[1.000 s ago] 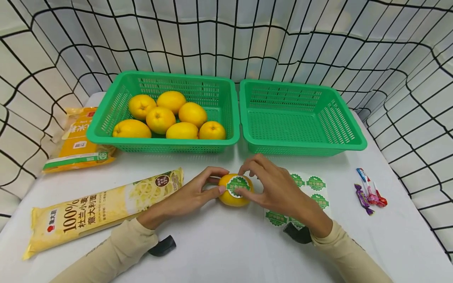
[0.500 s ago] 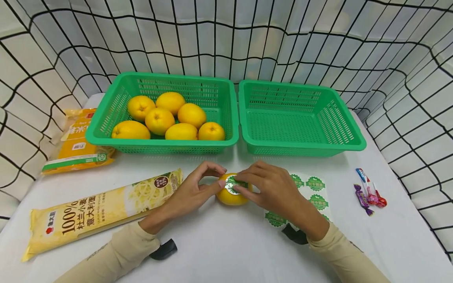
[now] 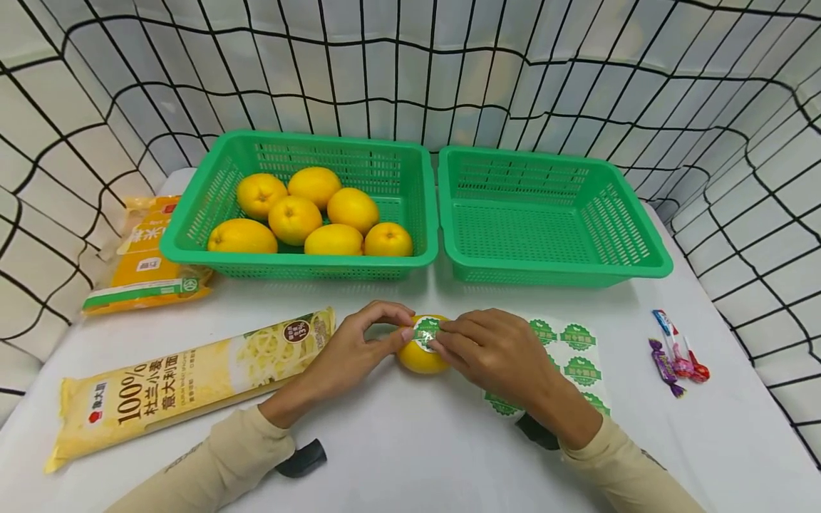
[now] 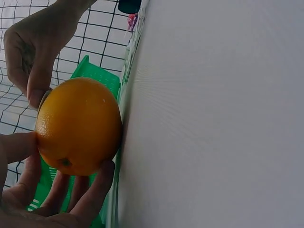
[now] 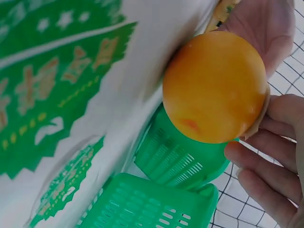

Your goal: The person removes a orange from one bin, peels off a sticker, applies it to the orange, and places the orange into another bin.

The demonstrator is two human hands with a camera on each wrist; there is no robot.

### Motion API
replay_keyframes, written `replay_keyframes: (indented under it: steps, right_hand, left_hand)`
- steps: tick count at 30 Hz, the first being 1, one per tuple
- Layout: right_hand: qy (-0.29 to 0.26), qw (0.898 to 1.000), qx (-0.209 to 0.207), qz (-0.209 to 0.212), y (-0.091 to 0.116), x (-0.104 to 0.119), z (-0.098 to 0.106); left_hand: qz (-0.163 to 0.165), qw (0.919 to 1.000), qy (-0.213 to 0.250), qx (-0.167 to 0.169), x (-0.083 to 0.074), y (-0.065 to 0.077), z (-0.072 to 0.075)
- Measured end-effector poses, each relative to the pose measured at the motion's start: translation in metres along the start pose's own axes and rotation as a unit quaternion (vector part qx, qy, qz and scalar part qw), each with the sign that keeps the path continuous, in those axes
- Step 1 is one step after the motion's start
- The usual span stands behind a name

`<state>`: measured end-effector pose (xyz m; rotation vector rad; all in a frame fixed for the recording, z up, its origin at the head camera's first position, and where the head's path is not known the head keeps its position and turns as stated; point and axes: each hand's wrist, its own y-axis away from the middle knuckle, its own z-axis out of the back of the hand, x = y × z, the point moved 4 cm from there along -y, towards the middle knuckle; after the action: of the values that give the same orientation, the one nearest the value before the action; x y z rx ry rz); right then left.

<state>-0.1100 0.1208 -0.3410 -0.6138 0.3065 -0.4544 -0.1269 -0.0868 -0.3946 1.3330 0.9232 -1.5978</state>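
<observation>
An orange (image 3: 420, 360) rests on the table between both hands, with a round green-and-white sticker (image 3: 426, 332) on its top. My left hand (image 3: 351, 348) holds the fruit from the left, thumb by the sticker's edge; in the left wrist view its fingers (image 4: 97, 190) curl under the orange. From the other side, my right hand (image 3: 497, 353) has bent fingers and thumb at the sticker's right edge. The right wrist view shows a sticker edge (image 5: 259, 121) standing slightly off the peel near those fingertips. The right hand partly covers the sticker.
A green basket (image 3: 301, 267) with several oranges stands behind, beside a second green basket (image 3: 558, 274). A sticker sheet (image 3: 556, 349) lies under the right forearm. Left are a spaghetti pack (image 3: 199, 381) and an orange bag (image 3: 144, 267); right, candies (image 3: 676, 356). Black netting (image 3: 385, 71) surrounds the table.
The right hand's raised, arched fingers have come down and closed together by the sticker's right edge. The left thumb has shifted up toward the sticker. The orange stays in place.
</observation>
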Motion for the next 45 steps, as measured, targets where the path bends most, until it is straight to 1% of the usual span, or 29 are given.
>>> replay_keyframes:
  steps: [4,8,13,17,20,25,29,31,32,34,36,38,40,43,44,45]
  right_hand:
    - [0.040,0.999,-0.001,0.017,-0.001,0.004,0.000]
    - [0.059,0.998,-0.002,0.026,-0.001,0.006,-0.002]
    - [0.067,0.998,-0.001,0.017,-0.002,0.006,-0.005]
    - [0.095,0.995,0.004,0.012,-0.002,0.007,-0.008]
    - [0.122,0.992,0.024,0.005,-0.001,0.007,-0.010]
    - [0.149,0.986,0.078,-0.012,-0.001,0.009,-0.011]
    - [0.174,0.975,0.135,-0.027,0.000,0.019,-0.010]
    - [0.175,0.971,0.161,-0.037,0.000,0.024,-0.008]
    - [0.166,0.971,0.166,-0.047,-0.001,0.023,-0.007]
    - [0.125,0.976,0.164,-0.072,-0.001,0.019,-0.006]
    - [0.060,0.980,0.153,-0.107,-0.002,0.010,-0.005]
    - [-0.008,0.980,0.136,-0.144,-0.002,0.000,-0.006]
    - [-0.062,0.975,0.128,-0.169,0.000,-0.006,-0.007]
    - [-0.120,0.965,0.125,-0.199,0.002,-0.013,-0.010]
    - [-0.145,0.958,0.129,-0.211,0.004,-0.016,-0.011]
    - [-0.172,0.949,0.138,-0.225,0.006,-0.019,-0.012]
  left_hand:
    - [-0.012,0.9999,-0.009,-0.005,-0.002,-0.001,0.001]
    - [-0.025,0.9995,-0.019,-0.004,-0.002,-0.003,0.002]
    - [-0.034,0.9978,-0.054,-0.021,-0.002,-0.003,0.003]
    - [-0.031,0.9954,-0.081,-0.040,-0.004,-0.002,0.003]
    - [-0.032,0.9937,-0.095,-0.050,-0.007,-0.002,0.002]
    - [-0.034,0.9921,-0.104,-0.061,-0.009,-0.003,0.002]
    - [-0.022,0.9933,-0.094,-0.063,-0.007,-0.004,0.002]
    - [-0.018,0.9939,-0.090,-0.061,-0.006,-0.003,0.002]
    - [-0.016,0.9944,-0.085,-0.060,-0.004,-0.003,0.003]
    - [-0.011,0.9954,-0.077,-0.055,-0.002,-0.003,0.004]
    - [-0.007,0.9965,-0.068,-0.049,0.000,-0.003,0.005]
    - [-0.004,0.9975,-0.057,-0.041,0.002,-0.003,0.006]
    - [-0.003,0.9982,-0.049,-0.034,0.002,-0.003,0.006]
    - [0.003,0.9990,-0.033,-0.029,0.003,-0.003,0.007]
    - [0.008,0.9992,-0.026,-0.029,0.003,-0.003,0.007]
    - [0.012,0.9993,-0.021,-0.030,0.003,-0.004,0.007]
